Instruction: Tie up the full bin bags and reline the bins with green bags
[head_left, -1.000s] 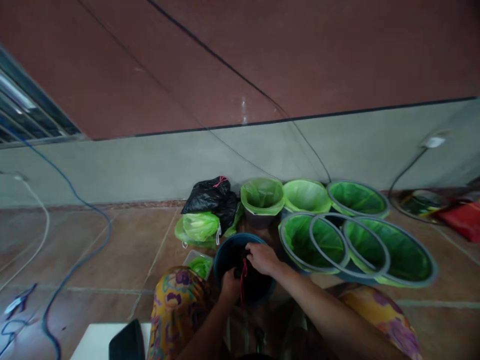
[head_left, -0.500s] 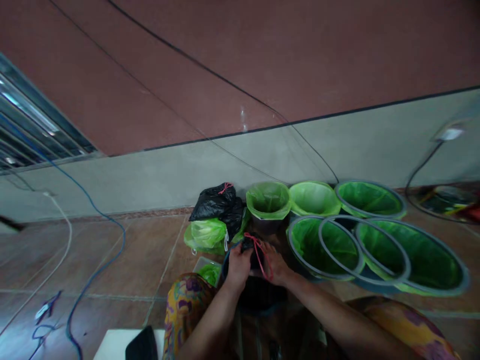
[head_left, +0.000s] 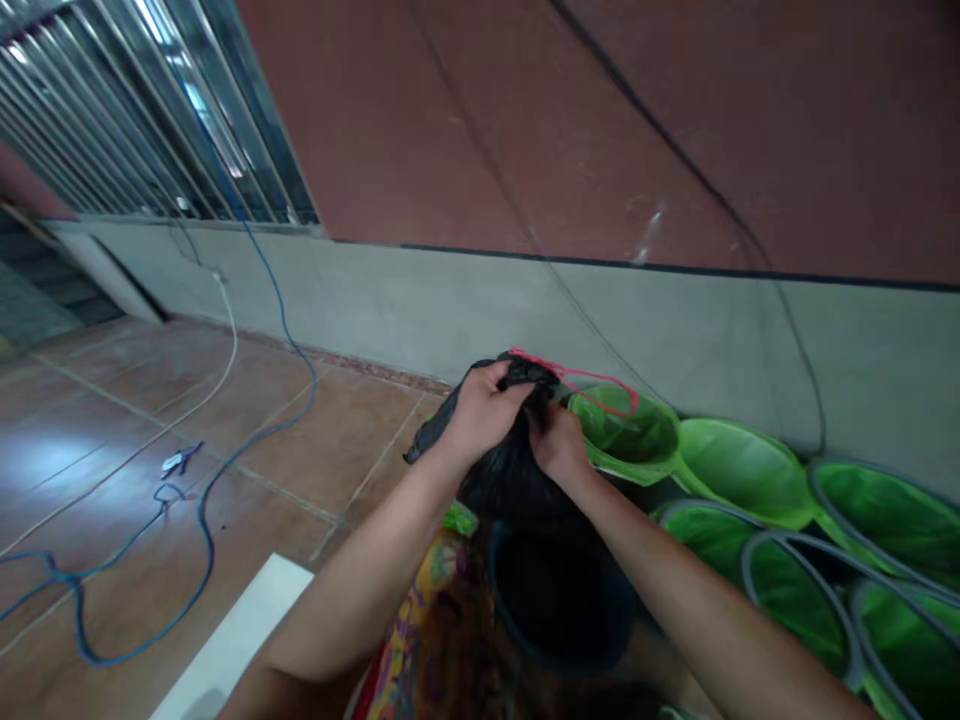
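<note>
Both hands are bunched around the neck of a black bin bag, held up over a dark round bucket right in front of the person. The left hand has its fingers closed tight on the gathered top, and the right hand pinches the plastic just beside it. A thin red drawstring loops off to the right.

My take: keep the gather tight in one fist and work the string with the other, or that slick, crinkly film will slip loose.

To the right sit green-lined bins, glossy thin liners over grey hoop rims. The floor is shiny brown tile, with a blue cable snaking across it on the left.
</note>
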